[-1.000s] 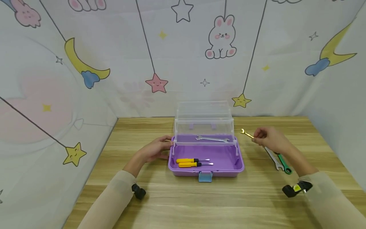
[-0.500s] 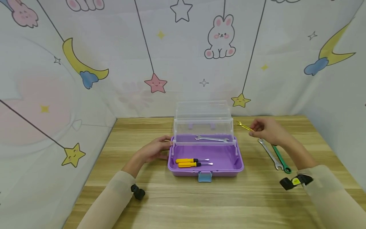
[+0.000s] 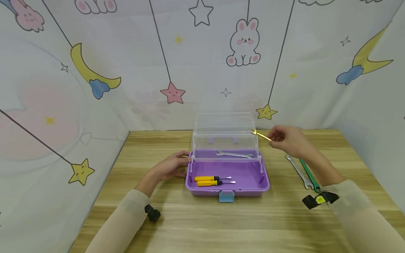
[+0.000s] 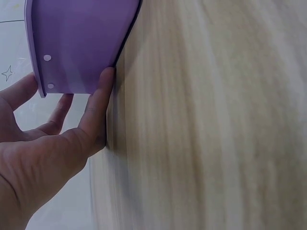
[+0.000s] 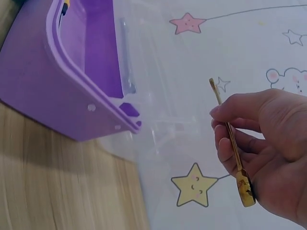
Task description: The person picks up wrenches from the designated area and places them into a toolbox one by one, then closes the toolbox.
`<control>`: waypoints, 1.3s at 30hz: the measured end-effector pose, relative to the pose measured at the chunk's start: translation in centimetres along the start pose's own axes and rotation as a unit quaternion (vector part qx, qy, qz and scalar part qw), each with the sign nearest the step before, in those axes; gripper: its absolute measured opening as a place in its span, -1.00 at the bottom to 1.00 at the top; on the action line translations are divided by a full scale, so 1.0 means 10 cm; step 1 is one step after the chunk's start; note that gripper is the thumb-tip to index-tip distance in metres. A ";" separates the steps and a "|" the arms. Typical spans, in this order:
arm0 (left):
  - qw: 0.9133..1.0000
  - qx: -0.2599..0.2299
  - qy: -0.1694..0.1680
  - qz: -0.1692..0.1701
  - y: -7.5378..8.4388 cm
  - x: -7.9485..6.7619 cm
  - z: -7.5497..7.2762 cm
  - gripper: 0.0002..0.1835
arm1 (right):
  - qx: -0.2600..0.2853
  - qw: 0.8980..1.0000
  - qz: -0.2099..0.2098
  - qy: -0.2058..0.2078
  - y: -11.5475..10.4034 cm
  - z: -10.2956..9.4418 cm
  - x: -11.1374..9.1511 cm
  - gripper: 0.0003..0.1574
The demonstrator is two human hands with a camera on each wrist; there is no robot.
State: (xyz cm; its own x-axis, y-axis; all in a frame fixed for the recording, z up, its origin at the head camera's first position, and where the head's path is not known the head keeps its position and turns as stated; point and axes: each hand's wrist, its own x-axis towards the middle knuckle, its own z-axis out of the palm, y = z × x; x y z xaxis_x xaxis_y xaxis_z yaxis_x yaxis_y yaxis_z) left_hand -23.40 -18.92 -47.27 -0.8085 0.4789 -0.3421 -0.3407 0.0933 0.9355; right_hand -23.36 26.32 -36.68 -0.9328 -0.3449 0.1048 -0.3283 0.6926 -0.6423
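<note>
My right hand (image 3: 289, 140) pinches a small gold open-end wrench (image 3: 262, 136) near the toolbox's back right corner. The wrench's open end overlaps the clear lid in the head view; in the right wrist view its shaft (image 5: 233, 146) runs between thumb and fingers. My left hand (image 3: 172, 166) rests on the left end of the purple toolbox (image 3: 202, 193). Seen from the left wrist, an extended thumb lies low along the box wall (image 4: 81, 43) and a finger touches the rim. A silver wrench (image 3: 234, 154) lies in the upper clear tray, and two yellow screwdrivers (image 3: 205, 183) in the bottom.
Right of the box, a silver wrench (image 3: 299, 172) and a green-handled wrench (image 3: 310, 174) lie on the wooden table (image 3: 234, 228). The clear lid (image 3: 224, 123) stands raised at the back. A blue latch (image 3: 226, 196) hangs at the front. Printed cloth (image 3: 202, 63) surrounds the table.
My right hand has carried the gold wrench left and upward, toward the raised lid, away from the two wrenches on the table. My left hand has stayed at the box.
</note>
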 end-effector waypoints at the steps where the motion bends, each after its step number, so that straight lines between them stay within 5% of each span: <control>1: 1.000 -0.001 0.000 0.001 0.00 0.00 0.00 -0.53 | 0.000 1.000 -0.003 0.002 -0.03 0.01 0.01 -0.84; 11: 1.000 0.005 0.001 0.001 -0.02 0.01 -0.01 -0.52 | 0.004 0.999 -0.028 0.021 -0.17 0.19 0.13 -0.90; 39: 1.000 0.017 0.002 0.006 0.01 0.00 0.01 -0.57 | 0.026 0.995 -0.092 -0.014 -0.40 0.79 0.42 -0.85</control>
State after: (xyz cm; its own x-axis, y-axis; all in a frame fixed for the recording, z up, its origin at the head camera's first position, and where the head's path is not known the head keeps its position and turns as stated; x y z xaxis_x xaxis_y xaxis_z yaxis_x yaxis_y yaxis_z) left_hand -23.38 -18.87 -47.17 -0.8141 0.4771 -0.3310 -0.3146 0.1166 0.9420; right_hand -24.77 17.10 -39.62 -0.8532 -0.4802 0.2035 -0.4839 0.5834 -0.6523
